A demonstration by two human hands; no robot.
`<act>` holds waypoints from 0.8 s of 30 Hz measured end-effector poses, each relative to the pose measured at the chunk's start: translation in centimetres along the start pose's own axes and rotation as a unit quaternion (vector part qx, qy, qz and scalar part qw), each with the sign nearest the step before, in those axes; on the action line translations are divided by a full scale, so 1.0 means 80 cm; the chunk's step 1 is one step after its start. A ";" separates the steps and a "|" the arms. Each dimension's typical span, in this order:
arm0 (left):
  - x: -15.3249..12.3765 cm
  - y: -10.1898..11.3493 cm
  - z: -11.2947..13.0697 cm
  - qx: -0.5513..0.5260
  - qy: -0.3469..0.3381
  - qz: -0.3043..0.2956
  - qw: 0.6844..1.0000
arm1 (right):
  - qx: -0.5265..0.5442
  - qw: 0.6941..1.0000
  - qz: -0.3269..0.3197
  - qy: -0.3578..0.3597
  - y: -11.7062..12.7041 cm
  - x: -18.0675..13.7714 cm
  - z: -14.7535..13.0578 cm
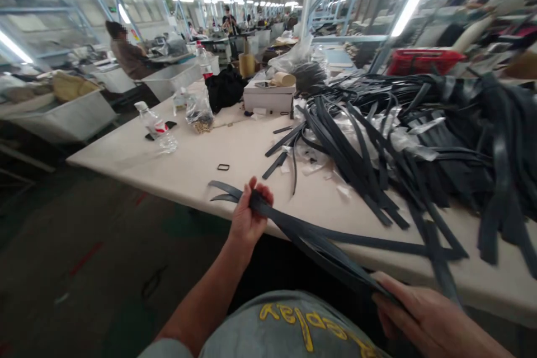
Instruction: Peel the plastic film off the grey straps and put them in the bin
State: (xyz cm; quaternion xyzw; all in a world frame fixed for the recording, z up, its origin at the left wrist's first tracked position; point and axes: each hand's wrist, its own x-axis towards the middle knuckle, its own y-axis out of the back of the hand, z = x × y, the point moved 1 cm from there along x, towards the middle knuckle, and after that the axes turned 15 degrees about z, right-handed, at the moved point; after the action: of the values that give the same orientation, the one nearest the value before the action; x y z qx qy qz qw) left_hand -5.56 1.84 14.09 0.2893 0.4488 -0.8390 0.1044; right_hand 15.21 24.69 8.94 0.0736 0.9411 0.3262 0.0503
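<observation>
My left hand (pixel 249 218) is closed round a bundle of dark straps (pixel 310 238) near their pointed ends, just off the near edge of the white table (pixel 201 162). My right hand (pixel 413 313) grips the same straps at the lower right, close to my body. The bundle stretches between both hands along the table edge. A large heap of similar dark straps (pixel 419 140) covers the right half of the table, mixed with white paper scraps.
A small black buckle (pixel 223 167), a clear plastic bottle (pixel 157 126), a plastic bag of small parts (pixel 199 112), a black bag (pixel 224 89) and a white box (pixel 268 98) lie on the table. A red basket (pixel 423 61) stands behind. Other people work at far benches.
</observation>
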 end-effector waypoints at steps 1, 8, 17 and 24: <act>0.001 0.002 -0.006 0.008 0.007 0.011 1.000 | 0.032 0.999 -0.030 -0.031 -0.017 -0.005 0.007; 0.009 0.037 -0.039 0.058 0.013 0.035 0.998 | 0.164 0.977 -0.060 -0.120 -0.100 0.020 -0.002; 0.000 0.056 -0.047 0.092 -0.021 -0.013 0.995 | 0.090 0.995 -0.028 -0.033 -0.113 0.068 -0.039; 0.022 0.045 -0.008 0.012 -0.026 0.075 0.997 | 0.161 0.977 -0.113 -0.085 -0.128 0.045 -0.006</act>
State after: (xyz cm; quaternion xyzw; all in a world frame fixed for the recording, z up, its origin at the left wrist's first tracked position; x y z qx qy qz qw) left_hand -5.18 0.44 10.30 0.3016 0.4125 -0.8416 0.1751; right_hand 10.51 17.09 2.80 0.0017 0.9759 0.1549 0.1537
